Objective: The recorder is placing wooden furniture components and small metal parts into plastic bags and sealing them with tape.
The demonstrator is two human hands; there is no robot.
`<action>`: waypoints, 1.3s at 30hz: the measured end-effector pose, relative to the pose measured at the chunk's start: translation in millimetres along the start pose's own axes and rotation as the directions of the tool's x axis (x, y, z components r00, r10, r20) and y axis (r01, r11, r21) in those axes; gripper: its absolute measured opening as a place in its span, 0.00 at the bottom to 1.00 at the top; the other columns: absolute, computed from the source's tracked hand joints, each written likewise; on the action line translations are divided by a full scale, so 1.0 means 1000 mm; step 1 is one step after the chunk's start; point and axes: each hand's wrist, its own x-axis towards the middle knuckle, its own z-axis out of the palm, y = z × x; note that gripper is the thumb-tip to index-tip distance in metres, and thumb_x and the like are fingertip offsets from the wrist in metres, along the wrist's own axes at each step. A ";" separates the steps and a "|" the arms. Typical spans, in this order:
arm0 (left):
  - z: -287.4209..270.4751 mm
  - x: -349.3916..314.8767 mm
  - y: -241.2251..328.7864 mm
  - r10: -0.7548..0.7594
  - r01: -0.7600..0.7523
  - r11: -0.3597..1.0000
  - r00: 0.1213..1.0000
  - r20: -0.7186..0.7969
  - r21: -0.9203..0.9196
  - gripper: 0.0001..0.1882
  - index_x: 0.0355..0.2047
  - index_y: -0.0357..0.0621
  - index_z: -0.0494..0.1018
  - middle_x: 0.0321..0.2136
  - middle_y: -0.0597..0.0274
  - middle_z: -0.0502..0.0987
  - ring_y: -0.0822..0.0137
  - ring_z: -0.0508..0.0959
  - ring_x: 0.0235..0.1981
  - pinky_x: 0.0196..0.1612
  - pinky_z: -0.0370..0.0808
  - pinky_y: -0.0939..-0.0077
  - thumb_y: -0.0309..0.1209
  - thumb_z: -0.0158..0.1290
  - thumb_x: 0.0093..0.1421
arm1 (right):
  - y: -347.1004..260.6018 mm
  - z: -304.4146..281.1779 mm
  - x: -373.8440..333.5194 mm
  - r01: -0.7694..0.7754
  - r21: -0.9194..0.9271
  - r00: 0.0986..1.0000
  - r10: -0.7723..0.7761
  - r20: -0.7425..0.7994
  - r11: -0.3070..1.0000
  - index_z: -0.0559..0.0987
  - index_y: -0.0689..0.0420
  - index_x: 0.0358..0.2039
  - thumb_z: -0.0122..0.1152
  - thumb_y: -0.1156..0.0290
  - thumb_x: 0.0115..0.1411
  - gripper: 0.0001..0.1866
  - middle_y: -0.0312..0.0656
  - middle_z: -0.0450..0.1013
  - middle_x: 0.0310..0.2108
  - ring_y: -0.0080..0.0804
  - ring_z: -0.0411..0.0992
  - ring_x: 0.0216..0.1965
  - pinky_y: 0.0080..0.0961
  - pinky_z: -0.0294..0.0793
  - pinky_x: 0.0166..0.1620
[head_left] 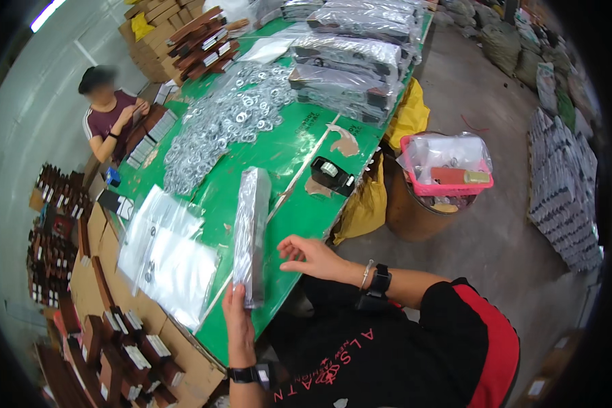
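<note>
Wrapped bar (251,228) in left hand (239,319); green table (289,166) both sides; edge (283,306) apparently near.

Taking the green-topped table (217,207) as our landmark, we count two bare hands at its near edge, one left hand (238,323) and one right hand (316,258), and one long brown package in clear plastic (250,231) above it. On the table we find one black tape dispenser (330,175), one heap of silvery ring-shaped pieces (211,129) too numerous to tally, and overlapping flat clear plastic bags (180,258) we cannot number. Toward its far end, we cannot count the stacked plastic-wrapped long packages (340,81) exactly. Right of it we count one pink rectangular plastic basket (449,190) and one brown round bin (415,221); left of it, one co-worker (112,115).
</note>
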 end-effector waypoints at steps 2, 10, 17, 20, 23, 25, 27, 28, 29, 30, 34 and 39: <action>0.014 -0.016 0.001 -0.018 0.022 0.993 0.999 0.041 -0.113 0.29 0.62 0.37 0.66 0.54 0.55 0.76 0.62 0.77 0.52 0.55 0.75 0.65 0.43 0.53 0.68 | 0.004 0.019 0.005 -0.134 0.404 0.990 0.136 0.024 0.905 0.67 0.59 0.59 0.62 0.62 0.67 0.25 0.41 0.75 0.47 0.26 0.75 0.46 0.26 0.74 0.50; 0.049 -0.012 -0.019 -0.169 0.471 0.707 0.837 0.521 -0.527 0.29 0.58 0.39 0.69 0.52 0.44 0.75 0.60 0.78 0.41 0.38 0.80 0.71 0.52 0.44 0.71 | -0.015 -0.003 -0.002 -0.084 0.901 0.978 -0.138 0.156 0.426 0.43 0.49 0.74 0.49 0.46 0.70 0.42 0.48 0.58 0.69 0.34 0.61 0.68 0.37 0.66 0.64; 0.110 0.010 0.003 -0.182 0.481 0.851 0.647 0.741 -0.211 0.37 0.67 0.39 0.59 0.60 0.40 0.69 0.55 0.79 0.47 0.46 0.80 0.69 0.58 0.39 0.71 | -0.063 -0.074 0.010 0.092 0.771 0.982 0.071 -0.175 0.630 0.53 0.53 0.72 0.65 0.58 0.64 0.43 0.43 0.63 0.66 0.32 0.62 0.65 0.34 0.64 0.65; 0.112 0.018 0.007 -0.233 0.342 0.940 0.682 0.694 -0.021 0.43 0.73 0.41 0.47 0.62 0.40 0.67 0.53 0.78 0.53 0.53 0.78 0.63 0.60 0.39 0.70 | -0.065 -0.175 0.041 0.212 0.200 0.912 -0.120 -0.392 0.957 0.57 0.56 0.72 0.67 0.61 0.61 0.43 0.44 0.66 0.64 0.29 0.65 0.61 0.25 0.65 0.62; 0.097 0.017 -0.001 -0.298 0.345 0.938 0.744 0.597 0.038 0.41 0.72 0.40 0.48 0.62 0.40 0.68 0.53 0.78 0.53 0.54 0.78 0.63 0.56 0.42 0.71 | -0.062 -0.275 0.070 0.025 -0.614 0.829 -0.360 -0.427 0.789 0.66 0.57 0.68 0.72 0.61 0.54 0.42 0.48 0.71 0.56 0.43 0.72 0.51 0.32 0.71 0.54; 0.088 0.013 -0.006 -0.287 0.367 0.930 0.741 0.608 -0.008 0.38 0.72 0.40 0.49 0.62 0.41 0.68 0.53 0.78 0.53 0.54 0.78 0.63 0.50 0.45 0.71 | -0.077 -0.297 0.089 -0.216 -0.727 0.849 -0.242 -0.470 0.652 0.68 0.53 0.66 0.73 0.62 0.52 0.41 0.47 0.71 0.56 0.42 0.71 0.53 0.33 0.70 0.54; 0.084 0.012 -0.012 -0.312 0.375 0.927 0.772 0.554 -0.001 0.38 0.72 0.40 0.49 0.61 0.41 0.68 0.52 0.78 0.54 0.55 0.78 0.63 0.48 0.47 0.71 | -0.063 -0.315 0.105 -0.423 -0.784 0.839 -0.131 -0.529 0.453 0.70 0.48 0.65 0.73 0.63 0.50 0.40 0.45 0.71 0.56 0.42 0.70 0.54 0.34 0.69 0.54; 0.083 0.011 -0.012 -0.323 0.383 0.924 0.786 0.527 -0.006 0.37 0.72 0.41 0.49 0.61 0.41 0.69 0.52 0.77 0.54 0.55 0.78 0.63 0.46 0.47 0.71 | -0.024 -0.326 0.115 -0.380 -0.903 0.807 -0.405 -0.430 0.200 0.73 0.51 0.60 0.70 0.63 0.51 0.34 0.44 0.71 0.51 0.40 0.70 0.51 0.35 0.68 0.51; 0.082 0.014 -0.012 -0.315 0.374 0.927 0.785 0.533 -0.003 0.37 0.72 0.41 0.49 0.61 0.41 0.69 0.52 0.77 0.54 0.55 0.78 0.63 0.46 0.47 0.71 | 0.007 -0.337 0.127 -0.377 -0.922 0.741 -0.626 -0.245 -0.085 0.77 0.54 0.56 0.68 0.64 0.52 0.29 0.42 0.72 0.46 0.39 0.70 0.47 0.36 0.67 0.48; 0.076 0.012 -0.016 -0.312 0.371 0.928 0.813 0.492 -0.025 0.36 0.72 0.42 0.49 0.61 0.41 0.69 0.52 0.77 0.54 0.55 0.77 0.62 0.46 0.47 0.72 | 0.025 -0.335 0.137 -0.398 -0.914 0.720 -0.645 -0.255 -0.082 0.78 0.53 0.52 0.63 0.70 0.52 0.24 0.40 0.71 0.46 0.36 0.68 0.50 0.34 0.64 0.49; 0.053 -0.001 -0.023 -0.333 0.385 0.921 0.854 0.401 -0.056 0.35 0.72 0.42 0.51 0.61 0.42 0.69 0.51 0.77 0.55 0.55 0.77 0.62 0.46 0.46 0.72 | 0.023 -0.334 0.139 -0.395 -0.919 0.711 -0.632 -0.308 0.002 0.78 0.54 0.53 0.64 0.71 0.52 0.25 0.39 0.71 0.45 0.37 0.67 0.48 0.34 0.64 0.48; 0.044 -0.005 -0.022 -0.319 0.378 0.921 0.872 0.371 -0.096 0.34 0.71 0.42 0.52 0.60 0.44 0.70 0.53 0.77 0.55 0.55 0.77 0.62 0.46 0.46 0.72 | 0.018 -0.336 0.138 -0.359 -0.930 0.737 -0.588 -0.332 0.075 0.77 0.51 0.54 0.72 0.68 0.48 0.30 0.39 0.71 0.46 0.37 0.68 0.49 0.35 0.64 0.49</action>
